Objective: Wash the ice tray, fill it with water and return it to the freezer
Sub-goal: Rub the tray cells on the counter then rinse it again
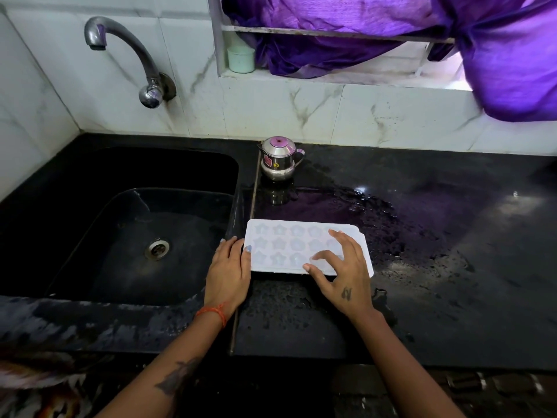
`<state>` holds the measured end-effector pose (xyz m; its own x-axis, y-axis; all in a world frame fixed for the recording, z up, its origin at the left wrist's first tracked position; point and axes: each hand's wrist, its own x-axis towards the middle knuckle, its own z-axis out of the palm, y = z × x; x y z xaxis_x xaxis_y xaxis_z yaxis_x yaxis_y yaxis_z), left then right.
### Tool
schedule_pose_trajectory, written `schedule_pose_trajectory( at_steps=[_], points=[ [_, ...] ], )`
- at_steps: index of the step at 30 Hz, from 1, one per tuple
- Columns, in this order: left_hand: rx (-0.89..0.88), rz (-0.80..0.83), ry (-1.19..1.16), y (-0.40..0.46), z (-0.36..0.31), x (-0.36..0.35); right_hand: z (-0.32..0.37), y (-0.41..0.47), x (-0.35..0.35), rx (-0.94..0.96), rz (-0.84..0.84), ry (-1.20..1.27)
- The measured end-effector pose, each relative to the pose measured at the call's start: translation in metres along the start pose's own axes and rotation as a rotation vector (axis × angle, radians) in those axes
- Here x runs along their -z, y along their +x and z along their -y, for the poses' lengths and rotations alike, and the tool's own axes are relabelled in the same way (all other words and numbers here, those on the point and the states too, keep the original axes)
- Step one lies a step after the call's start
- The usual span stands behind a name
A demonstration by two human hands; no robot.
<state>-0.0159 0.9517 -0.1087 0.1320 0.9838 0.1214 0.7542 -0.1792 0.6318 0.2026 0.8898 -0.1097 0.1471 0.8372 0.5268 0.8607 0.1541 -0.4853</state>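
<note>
A white ice tray [289, 245] with star-shaped cells lies flat on the wet black counter [437, 267], just right of the sink. My left hand [229, 273] holds the tray's left end, thumb on its top edge. Spread over the tray's right part, my right hand [340, 270] has its fingers resting on the surface. The black sink [90, 236] lies to the left, with the steel tap [126, 52] on the wall above it; no water runs from it.
A small steel pot [278, 159] with a purple knob stands at the back of the counter beside the sink. Water is pooled on the counter right of the tray. A pale cup [241, 59] sits on the window ledge. Purple curtain [482, 49] hangs at top right.
</note>
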Motion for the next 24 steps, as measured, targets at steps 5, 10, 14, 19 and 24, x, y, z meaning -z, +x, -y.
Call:
schedule_pose_trajectory(
  at_steps=[5, 10, 14, 19, 24],
  points=[
    [-0.017, -0.015, -0.006, 0.000, 0.000, 0.001, 0.011, 0.012, -0.009, 0.078, -0.046, -0.005],
    [-0.006, -0.014, 0.002, 0.001, 0.000, 0.001, 0.011, 0.010, -0.022, 0.094, 0.004, -0.016],
    [-0.008, -0.012, 0.018, 0.001, -0.002, 0.002, 0.011, 0.007, -0.025, 0.108, 0.049, -0.081],
    [0.003, -0.004, 0.033, 0.001, -0.002, 0.001, 0.009, 0.007, -0.024, 0.136, 0.061, -0.066],
    [0.002, -0.003, 0.032, 0.001, -0.002, 0.001, 0.009, 0.006, -0.023, 0.127, 0.055, -0.079]
  ],
)
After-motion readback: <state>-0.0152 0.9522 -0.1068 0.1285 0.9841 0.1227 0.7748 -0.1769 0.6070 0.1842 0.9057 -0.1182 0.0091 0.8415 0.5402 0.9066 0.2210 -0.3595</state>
